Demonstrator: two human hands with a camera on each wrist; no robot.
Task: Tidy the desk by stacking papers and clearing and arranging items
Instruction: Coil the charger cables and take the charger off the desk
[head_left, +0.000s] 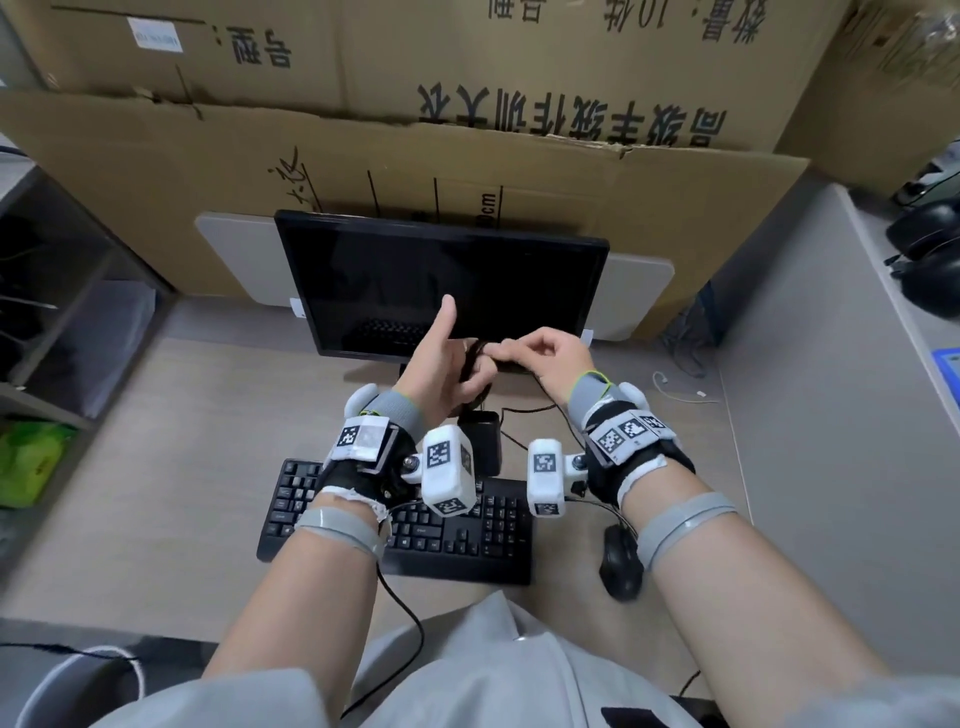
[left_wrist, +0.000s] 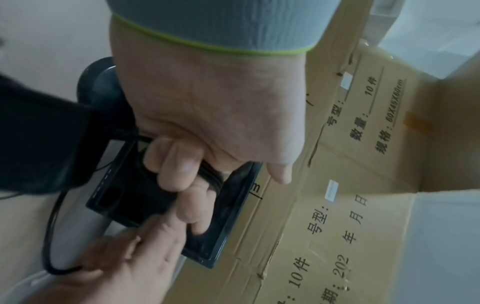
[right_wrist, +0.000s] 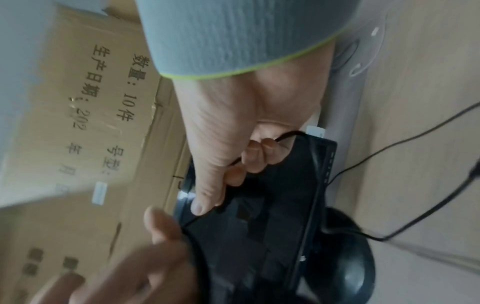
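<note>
Both hands are raised in front of the dark monitor (head_left: 441, 291). My left hand (head_left: 441, 369) stands thumb up, its fingers curled round a coil of black cable (head_left: 475, 358); the left wrist view shows the loops (left_wrist: 209, 173) passing between those fingers. My right hand (head_left: 535, 356) pinches a strand of the same cable (right_wrist: 221, 202) between thumb and fingers, right beside the left hand (right_wrist: 158, 242). From the right hand the cable (right_wrist: 389, 148) trails down to the desk. A black power brick (head_left: 483, 441) lies below the hands.
A black keyboard (head_left: 457, 535) and a black mouse (head_left: 621, 561) lie near the desk's front edge. Large cardboard boxes (head_left: 467, 156) stand behind the monitor. A thin white cable (head_left: 680, 395) lies at the right, near a grey partition (head_left: 810, 364).
</note>
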